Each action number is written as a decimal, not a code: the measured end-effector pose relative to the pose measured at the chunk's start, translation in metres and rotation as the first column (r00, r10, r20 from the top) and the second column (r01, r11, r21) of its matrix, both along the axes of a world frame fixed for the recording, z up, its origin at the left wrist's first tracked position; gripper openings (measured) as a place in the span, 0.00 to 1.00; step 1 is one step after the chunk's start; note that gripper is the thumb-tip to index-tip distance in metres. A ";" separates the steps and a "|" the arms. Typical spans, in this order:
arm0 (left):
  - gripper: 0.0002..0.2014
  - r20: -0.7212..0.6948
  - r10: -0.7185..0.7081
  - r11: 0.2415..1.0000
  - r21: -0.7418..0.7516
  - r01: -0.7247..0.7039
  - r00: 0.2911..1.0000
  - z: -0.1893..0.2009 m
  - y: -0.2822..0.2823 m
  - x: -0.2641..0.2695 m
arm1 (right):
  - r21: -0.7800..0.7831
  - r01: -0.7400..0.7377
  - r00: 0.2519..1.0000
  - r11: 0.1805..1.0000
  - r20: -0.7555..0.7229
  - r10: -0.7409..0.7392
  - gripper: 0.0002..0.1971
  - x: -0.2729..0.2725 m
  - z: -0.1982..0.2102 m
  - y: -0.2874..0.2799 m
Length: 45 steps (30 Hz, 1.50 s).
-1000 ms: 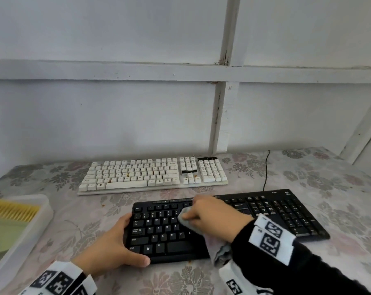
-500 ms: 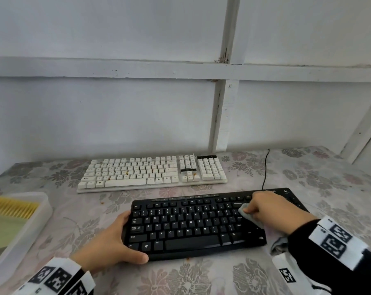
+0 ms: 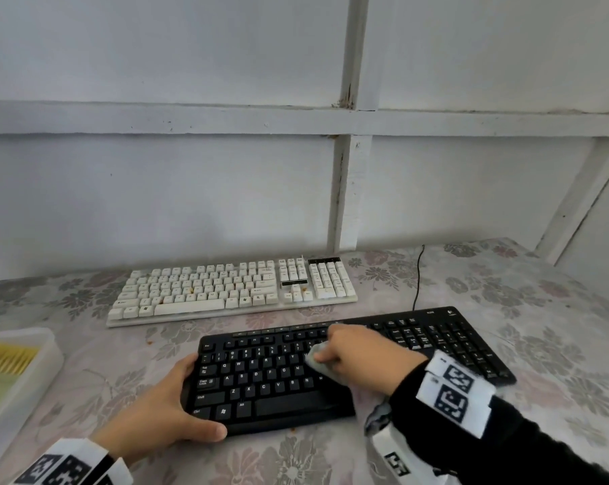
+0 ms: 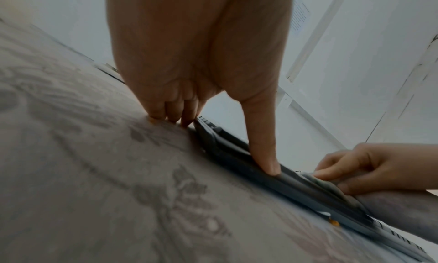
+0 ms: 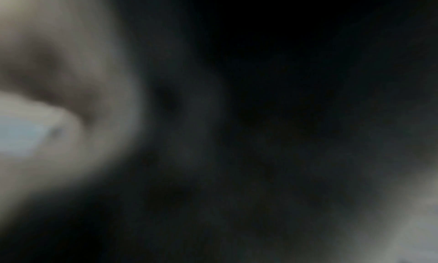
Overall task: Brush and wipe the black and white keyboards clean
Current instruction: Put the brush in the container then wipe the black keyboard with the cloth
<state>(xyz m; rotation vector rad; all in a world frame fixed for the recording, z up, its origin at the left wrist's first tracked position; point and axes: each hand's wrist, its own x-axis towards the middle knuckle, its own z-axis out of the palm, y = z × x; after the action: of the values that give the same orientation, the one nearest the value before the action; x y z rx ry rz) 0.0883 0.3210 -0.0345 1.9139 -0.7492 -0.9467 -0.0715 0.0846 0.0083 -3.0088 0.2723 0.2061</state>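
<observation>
1 crumpled rag point(image 3: 316, 357) — flat blk kbd point(image 3: 271, 383)

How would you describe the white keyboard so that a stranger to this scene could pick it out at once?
Start at the floral-clothed table against the white wall. Two keyboards lie on it; take the one nearer the wall, behind the black keyboard. This white keyboard has cream keys flecked with orange crumbs, and no hand touches it.

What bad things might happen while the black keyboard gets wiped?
The cloth in the right hand might snag a key on the black keyboard and pop it loose.
Only the left hand steadies one corner, so the keyboard might slide.
An orange crumb by its front edge might get pushed between keys.
</observation>
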 end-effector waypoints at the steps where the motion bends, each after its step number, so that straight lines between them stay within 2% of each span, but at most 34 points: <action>1: 0.69 -0.010 -0.002 1.000 -0.002 0.002 1.000 0.000 0.000 -0.001 | -0.006 0.036 0.999 0.999 -0.006 -0.036 0.16 -0.009 0.002 -0.009; 7: 0.61 -0.026 0.010 1.000 -0.018 -0.010 1.000 0.000 -0.001 -0.001 | -0.128 0.194 0.979 0.973 -0.033 -0.199 0.16 -0.058 0.006 -0.051; 10: 0.65 0.007 0.002 1.000 -0.022 -0.002 1.000 -0.002 -0.001 0.001 | -0.090 0.306 0.952 0.948 0.001 -0.307 0.09 -0.073 -0.002 -0.079; 12: 0.66 0.015 0.004 1.000 -0.030 -0.003 1.000 -0.003 -0.001 0.001 | -0.092 0.398 0.917 0.913 -0.001 -0.400 0.08 -0.080 -0.004 -0.095; 14: 0.68 0.009 0.000 1.000 -0.031 0.000 1.000 -0.004 0.000 0.002 | -0.109 0.484 0.872 0.868 -0.025 -0.490 0.14 -0.087 0.000 -0.103; 15: 0.68 0.005 -0.002 1.000 -0.029 0.002 1.000 -0.004 0.000 0.002 | -0.124 0.509 0.854 0.852 -0.054 -0.518 0.22 -0.089 0.004 -0.104; 16: 0.69 0.005 -0.003 1.000 -0.024 0.004 1.000 -0.004 0.000 0.002 | -0.124 0.490 0.865 0.863 -0.051 -0.499 0.19 -0.090 0.008 -0.103; 17: 0.69 0.013 -0.008 1.000 -0.018 0.008 1.000 -0.004 0.000 0.002 | -0.129 0.471 0.877 0.873 -0.041 -0.479 0.24 -0.089 0.013 -0.099; 18: 0.69 0.019 -0.011 1.000 -0.011 0.011 1.000 -0.004 0.000 0.002 | -0.108 0.438 0.897 0.892 -0.015 -0.442 0.13 -0.087 0.015 -0.094; 19: 0.69 0.024 -0.014 1.000 -0.009 0.014 1.000 -0.004 -0.001 0.002 | -0.066 0.368 0.930 0.927 0.032 -0.367 0.13 -0.084 0.016 -0.089; 21: 0.69 0.022 -0.016 1.000 -0.002 0.016 1.000 -0.003 0.000 0.002 | 0.039 0.270 0.962 0.962 0.029 -0.271 0.14 -0.079 0.011 -0.079; 24: 0.72 0.041 -0.024 0.999 0.023 0.023 0.999 -0.003 0.001 0.002 | 0.019 0.183 0.983 0.983 -0.026 -0.183 0.13 -0.075 0.002 -0.074; 27: 0.73 0.050 -0.020 0.999 0.034 0.019 0.999 -0.004 0.001 0.002 | -0.082 0.254 0.964 0.964 -0.059 -0.259 0.13 -0.084 0.001 -0.088; 30: 0.73 0.044 -0.023 0.999 0.034 0.021 0.999 -0.003 0.001 0.002 | -0.109 0.325 0.939 0.939 -0.080 -0.334 0.12 -0.104 0.002 -0.111; 32: 0.74 0.043 -0.015 0.999 0.037 0.013 0.999 -0.004 0.001 0.002 | -0.116 0.443 0.891 0.889 -0.055 -0.451 0.12 -0.118 0.006 -0.123; 35: 0.74 0.050 -0.008 0.999 0.049 0.006 0.999 -0.004 0.001 0.002 | -0.082 0.600 0.795 0.796 -0.045 -0.604 0.21 -0.133 0.013 -0.137; 37: 0.73 0.064 -0.009 0.999 0.045 0.006 0.998 -0.003 0.000 0.002 | -0.110 0.631 0.771 0.768 -0.021 -0.637 0.24 -0.138 0.015 -0.143; 39: 0.70 0.067 -0.001 0.999 0.044 -0.001 0.998 0.000 0.000 -0.001 | -0.130 0.594 0.800 0.794 -0.009 -0.600 0.23 -0.136 0.019 -0.138; 41: 0.69 0.058 0.006 0.999 0.038 -0.008 0.998 0.003 0.000 -0.003 | -0.078 0.512 0.859 0.855 0.026 -0.512 0.16 -0.127 0.018 -0.131; 45: 0.71 0.051 -0.004 0.999 0.041 0.002 0.999 0.002 0.000 -0.002 | 0.060 0.282 0.959 0.957 0.008 -0.283 0.14 -0.104 0.011 -0.103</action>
<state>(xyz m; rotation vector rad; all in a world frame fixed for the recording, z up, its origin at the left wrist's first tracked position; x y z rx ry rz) 0.0866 0.3210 -0.0321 1.9797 -0.7679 -0.9238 -0.1750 -0.0183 0.0194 -2.8677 0.6766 0.1590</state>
